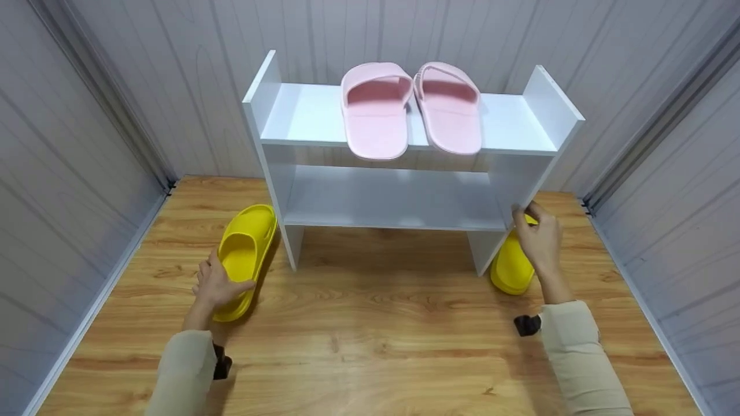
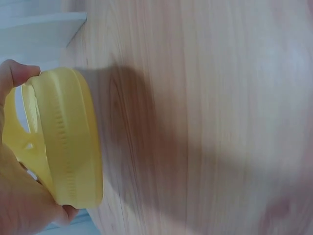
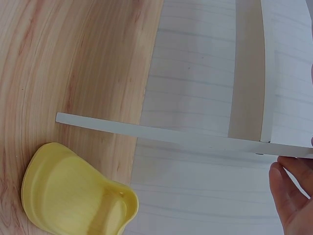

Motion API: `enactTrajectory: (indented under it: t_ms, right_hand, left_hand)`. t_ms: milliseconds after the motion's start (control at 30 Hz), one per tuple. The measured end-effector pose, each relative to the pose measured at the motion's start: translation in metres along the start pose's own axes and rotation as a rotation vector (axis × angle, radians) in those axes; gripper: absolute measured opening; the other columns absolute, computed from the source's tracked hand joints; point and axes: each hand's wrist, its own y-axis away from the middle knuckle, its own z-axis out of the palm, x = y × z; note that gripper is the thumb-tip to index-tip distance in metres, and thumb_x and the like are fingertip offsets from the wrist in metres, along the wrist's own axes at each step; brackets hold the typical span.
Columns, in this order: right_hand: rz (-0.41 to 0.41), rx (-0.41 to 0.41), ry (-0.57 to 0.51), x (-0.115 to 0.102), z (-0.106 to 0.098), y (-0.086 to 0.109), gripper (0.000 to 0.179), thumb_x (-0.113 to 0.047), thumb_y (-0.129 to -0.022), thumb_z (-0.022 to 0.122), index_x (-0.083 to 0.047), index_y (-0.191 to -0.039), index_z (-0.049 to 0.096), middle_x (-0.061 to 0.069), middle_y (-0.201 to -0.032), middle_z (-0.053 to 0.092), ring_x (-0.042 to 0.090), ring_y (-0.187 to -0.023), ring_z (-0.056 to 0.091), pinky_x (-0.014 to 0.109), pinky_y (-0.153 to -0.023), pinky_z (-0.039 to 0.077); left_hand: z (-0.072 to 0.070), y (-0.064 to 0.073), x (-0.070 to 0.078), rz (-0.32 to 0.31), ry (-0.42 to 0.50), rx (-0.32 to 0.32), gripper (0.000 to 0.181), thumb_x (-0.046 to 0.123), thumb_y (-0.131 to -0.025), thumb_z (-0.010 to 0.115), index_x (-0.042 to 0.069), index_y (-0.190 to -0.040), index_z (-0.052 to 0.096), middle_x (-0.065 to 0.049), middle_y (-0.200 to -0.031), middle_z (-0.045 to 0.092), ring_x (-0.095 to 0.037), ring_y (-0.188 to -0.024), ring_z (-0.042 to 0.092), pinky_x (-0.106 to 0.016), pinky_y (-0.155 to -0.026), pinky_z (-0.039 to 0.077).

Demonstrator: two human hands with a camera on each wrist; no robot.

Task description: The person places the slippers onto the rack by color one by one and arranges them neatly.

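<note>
My left hand [image 1: 217,283] grips a yellow slipper [image 1: 250,219] by its heel end, left of a white two-tier shelf [image 1: 393,196]. In the left wrist view the thumb is on one side of the slipper's heel [image 2: 73,142] and fingers are on the other. My right hand [image 1: 540,237] pinches the front edge of the shelf's right side panel, about level with the lower board. Another yellow slipper [image 1: 511,268] is on the floor just outside that panel, partly behind the right hand. In the right wrist view, fingers [image 3: 288,191] touch the panel [image 3: 195,140].
Two pink slippers [image 1: 377,130] sit side by side on the top board, toes toward the back wall. Pale ribbed walls [image 1: 682,173] enclose the wood-look floor [image 1: 370,346] at the left, right and back. A small black device is at each wrist.
</note>
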Motion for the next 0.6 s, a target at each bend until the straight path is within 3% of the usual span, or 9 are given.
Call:
enactTrajectory:
  t_ms: [233,600]
  right_hand:
    - [-0.003,0.0,-0.001,0.001,0.001,0.0,0.03,-0.024,-0.087,0.053,0.0,-0.099,0.065,0.014,-0.094,0.064,0.022,-0.085,0.061,0.037,-0.069,0.049]
    - [-0.022,-0.007,-0.016,0.0,0.0,0.0,0.032,-0.023,-0.087,0.053,0.003,-0.101,0.064,0.017,-0.096,0.063,0.025,-0.088,0.06,0.039,-0.069,0.049]
  left_hand:
    - [-0.015,0.008,-0.011,0.061,-0.001,-0.068,0.11,0.032,-0.069,0.07,-0.006,-0.135,-0.01,-0.038,-0.13,0.004,-0.05,-0.118,0.009,-0.068,-0.086,0.006]
    - [-0.038,0.018,-0.021,0.154,-0.011,-0.156,0.105,0.021,-0.068,0.07,-0.009,-0.134,-0.005,-0.037,-0.132,0.002,-0.05,-0.118,0.008,-0.065,-0.09,0.011]
